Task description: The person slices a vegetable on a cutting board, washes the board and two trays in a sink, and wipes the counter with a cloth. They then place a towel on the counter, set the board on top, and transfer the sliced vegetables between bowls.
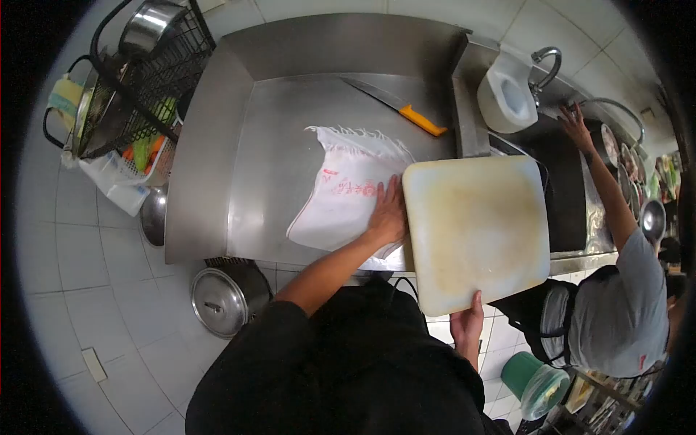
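Observation:
A white cloth [348, 185] with red print and a frayed edge lies on the steel counter [283, 109]. My left hand [389, 215] rests on the cloth's right part, fingers extended, close to the left edge of a worn, cream cutting board [475, 232]. The board is held by its bottom edge in my right hand [468, 324]; the thumb shows over the rim and the other fingers are mostly hidden beneath. Behind the cloth lies a knife [423, 120] with an orange handle, its blade pointing back left.
At right, a co-worker [616, 312] in a grey shirt reaches toward the faucet [547, 69] by a dark sink [558, 174]. A lidded pot [221, 301] and a green bin [523, 375] stand below. Black baskets [163, 80] are at left.

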### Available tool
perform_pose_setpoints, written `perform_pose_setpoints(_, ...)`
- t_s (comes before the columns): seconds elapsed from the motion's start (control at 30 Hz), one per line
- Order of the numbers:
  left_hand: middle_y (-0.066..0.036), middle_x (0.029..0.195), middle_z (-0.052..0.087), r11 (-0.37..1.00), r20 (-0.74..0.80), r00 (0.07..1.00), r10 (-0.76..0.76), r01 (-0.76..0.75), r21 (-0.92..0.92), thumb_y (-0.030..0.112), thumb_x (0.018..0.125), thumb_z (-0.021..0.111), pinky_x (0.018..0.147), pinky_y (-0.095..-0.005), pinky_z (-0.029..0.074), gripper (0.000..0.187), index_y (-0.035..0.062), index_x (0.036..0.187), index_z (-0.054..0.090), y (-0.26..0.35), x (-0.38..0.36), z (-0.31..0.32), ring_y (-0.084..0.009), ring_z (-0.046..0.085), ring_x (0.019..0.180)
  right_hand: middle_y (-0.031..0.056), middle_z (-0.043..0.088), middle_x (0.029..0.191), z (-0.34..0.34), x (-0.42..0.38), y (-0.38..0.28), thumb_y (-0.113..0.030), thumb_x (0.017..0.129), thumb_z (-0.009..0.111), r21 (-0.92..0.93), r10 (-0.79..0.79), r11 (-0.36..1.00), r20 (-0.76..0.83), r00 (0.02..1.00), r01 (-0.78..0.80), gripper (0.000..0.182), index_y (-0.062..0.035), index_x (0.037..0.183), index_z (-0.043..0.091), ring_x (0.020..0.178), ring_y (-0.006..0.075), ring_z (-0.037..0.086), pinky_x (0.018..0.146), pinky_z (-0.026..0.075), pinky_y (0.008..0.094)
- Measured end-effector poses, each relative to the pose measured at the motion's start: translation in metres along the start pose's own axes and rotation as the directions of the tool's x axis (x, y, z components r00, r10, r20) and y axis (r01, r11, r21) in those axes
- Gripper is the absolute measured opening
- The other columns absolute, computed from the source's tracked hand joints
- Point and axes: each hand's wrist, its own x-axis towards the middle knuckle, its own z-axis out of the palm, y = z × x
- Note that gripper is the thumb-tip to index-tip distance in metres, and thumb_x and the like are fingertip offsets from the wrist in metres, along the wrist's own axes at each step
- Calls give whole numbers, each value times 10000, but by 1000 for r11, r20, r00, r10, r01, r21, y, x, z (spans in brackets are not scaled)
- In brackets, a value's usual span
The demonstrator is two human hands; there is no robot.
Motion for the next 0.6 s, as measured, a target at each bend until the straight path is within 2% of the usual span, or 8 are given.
perform_pose_setpoints(0.07,-233,1536,261,982,-171,981,-90,58,-181,301,831,663,1122,-661,101,681,60,1424,430,-16,-21,-11,-439,144,1447,95,546,1355,-1,-1,1,-314,978,565,-15,-21,1000,23,1000,22,463,-63,1355,469,1255,238,518,1066,419,416)
perform_pose_setpoints(0.13,-214,1569,211,978,-250,950,-188,158,-133,436,920,570,1126,-657,72,666,96,1464,392,-53,-51,-18,-425,123,1459,81,551,1353,-8,-3,6,-356,985,546,-25,-59,998,32,998,59,466,-83,1356,474,1256,233,518,1061,414,412)
perform_pose_setpoints(0.23,-212,1602,92,948,-122,941,-317,312,-59,532,938,502,1145,-622,29,794,74,1529,234,-107,-109,-20,-395,72,1478,78,558,1344,-14,-4,12,-362,989,536,-8,-71,997,4,997,71,462,-85,1355,476,1238,234,534,1049,428,411)
perform_pose_setpoints(0.27,-239,1579,162,937,-132,928,-348,341,-70,529,933,508,1138,-632,73,805,19,1505,261,-122,-144,-17,-421,130,1460,76,560,1343,-14,-4,16,-364,991,532,-17,-80,997,27,996,81,466,-81,1356,471,1230,233,542,1037,439,408)
perform_pose_setpoints(0.37,-260,1578,129,860,-28,860,-509,506,-72,547,938,491,1148,-612,49,841,3,1514,212,-114,-181,-25,-447,118,1454,81,550,1356,1,-8,20,-362,997,522,-32,-113,993,7,994,113,471,-75,1365,458,1241,234,535,1043,434,411)
perform_pose_setpoints(0.47,-279,1569,126,904,-204,882,-424,425,-40,518,938,522,1156,-586,93,847,-26,1504,204,-96,-159,-32,-465,119,1447,96,524,1386,4,-5,22,-359,1011,493,-66,-163,985,-28,986,161,496,-46,1391,427,1269,249,508,1063,411,413)
perform_pose_setpoints(0.53,-293,1557,143,834,-159,941,-299,177,-523,460,936,566,1162,-542,152,840,-54,1490,199,-69,-105,-69,-469,133,1440,108,501,1409,3,2,24,-344,1019,481,-57,-205,978,-26,978,203,511,-23,1409,402,1298,264,474,1084,387,411)
perform_pose_setpoints(0.6,-318,1466,343,700,-156,959,-235,56,-712,411,928,598,1135,-430,284,791,-67,1462,264,-47,-41,-85,-409,330,1387,124,496,1394,-2,10,27,-321,1004,520,-40,-232,972,-50,971,230,514,-23,1403,395,1277,282,481,1078,391,433)
